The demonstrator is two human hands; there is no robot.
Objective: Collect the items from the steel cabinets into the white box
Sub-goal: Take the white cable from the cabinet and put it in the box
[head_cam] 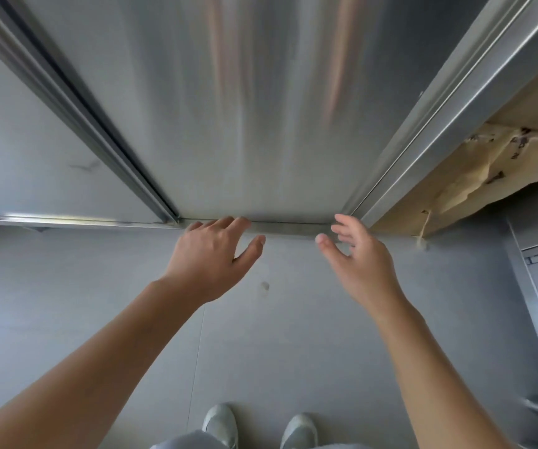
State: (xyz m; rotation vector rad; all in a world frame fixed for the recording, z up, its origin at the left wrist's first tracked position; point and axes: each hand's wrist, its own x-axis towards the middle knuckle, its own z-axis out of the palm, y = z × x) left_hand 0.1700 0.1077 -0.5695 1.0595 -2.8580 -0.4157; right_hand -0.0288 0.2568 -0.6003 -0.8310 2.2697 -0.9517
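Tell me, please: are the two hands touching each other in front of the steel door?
Apart. The head view shows bare grey floor between the left hand and the right hand; both are open and hold nothing, below the steel door.

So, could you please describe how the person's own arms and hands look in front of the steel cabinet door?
Both forearms are bare, with no sleeves in view. The left hand and right hand wear no gloves, rings, watch or bracelets. No markings show on either.

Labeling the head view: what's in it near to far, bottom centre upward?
Shoes → grey floor → left hand and right hand, both open → cabinet bottom rail → steel cabinet door.
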